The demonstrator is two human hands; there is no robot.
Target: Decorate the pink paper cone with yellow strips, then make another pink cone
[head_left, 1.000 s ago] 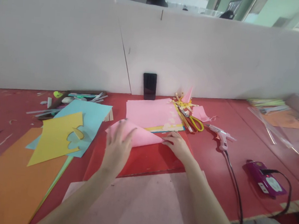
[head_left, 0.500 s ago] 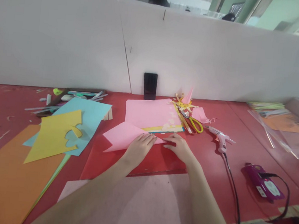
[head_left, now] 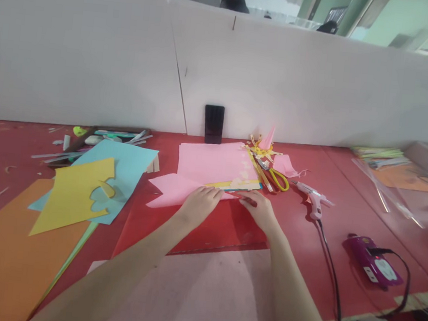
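A sheet of pink paper [head_left: 173,189], partly rolled into a narrow cone, lies over a red mat [head_left: 210,233]. My left hand [head_left: 202,205] is closed over the rolled part, its fingers pressed together on the paper. At the narrow end on the right, my right hand [head_left: 257,209] pinches the pink tip between thumb and fingers. Just behind the hands is a stack of pink sheets [head_left: 212,160] with paper scraps along its right side. Yellow-handled scissors [head_left: 278,180] rest right of the stack, near a small finished-looking pink cone [head_left: 267,139] among yellow pieces.
A glue gun [head_left: 316,200] lies to the right, its cord running near a purple power box [head_left: 377,262]. Yellow paper [head_left: 70,192], blue paper [head_left: 133,173] and orange paper [head_left: 13,242] overlap at left. A black phone [head_left: 213,124] leans on the white partition [head_left: 95,53].
The pink paper has turned and rolled further, its loose left edge shifting up and away from me. Both hands stay on it, the right fingers curling closer round the tip.
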